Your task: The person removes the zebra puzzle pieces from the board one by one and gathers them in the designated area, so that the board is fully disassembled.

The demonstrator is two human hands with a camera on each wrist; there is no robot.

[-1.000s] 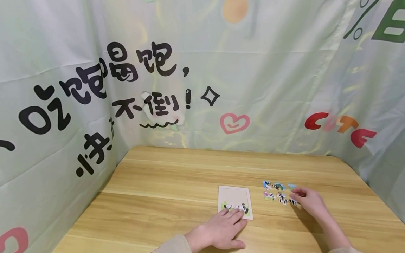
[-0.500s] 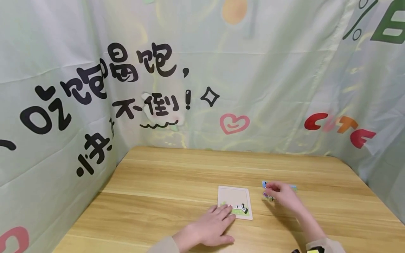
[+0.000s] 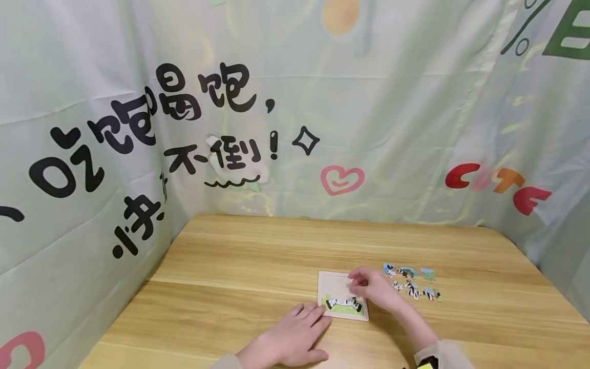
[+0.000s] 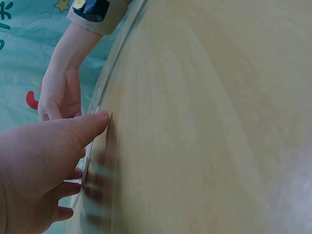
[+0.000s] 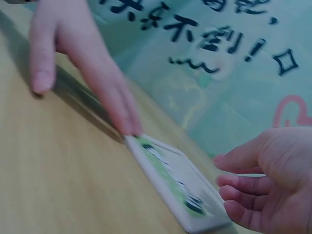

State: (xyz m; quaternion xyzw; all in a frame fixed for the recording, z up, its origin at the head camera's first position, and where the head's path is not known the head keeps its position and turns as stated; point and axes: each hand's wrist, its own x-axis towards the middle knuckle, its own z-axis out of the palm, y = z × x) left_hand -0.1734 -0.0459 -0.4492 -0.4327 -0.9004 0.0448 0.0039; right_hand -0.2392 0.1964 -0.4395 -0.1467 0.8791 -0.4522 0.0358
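In the head view a pale puzzle tray (image 3: 338, 282) lies on the table, with green-and-zebra pieces (image 3: 343, 305) filling its lower part. My left hand (image 3: 292, 335) lies flat with spread fingers, fingertips right at the tray's lower left corner. Over the tray's right side is my right hand (image 3: 375, 288), its fingers loosely curled. In the right wrist view thumb and fingers (image 5: 243, 192) have a gap between them, and no piece shows there. Loose puzzle pieces (image 3: 412, 290) with zebra and landscape prints lie in two rows right of the tray; the hand hides part of the leftmost ones.
The wooden table (image 3: 258, 256) reaches back to a printed cloth (image 3: 392, 128) with black lettering, a pink heart and coloured letters. A dark wrist strap with a yellow patch (image 3: 426, 365) shows at the right sleeve.
My right hand has moved left from the loose pieces to above the tray. My left hand has slid left and down off the zebra picture to the tray's corner, uncovering the picture.
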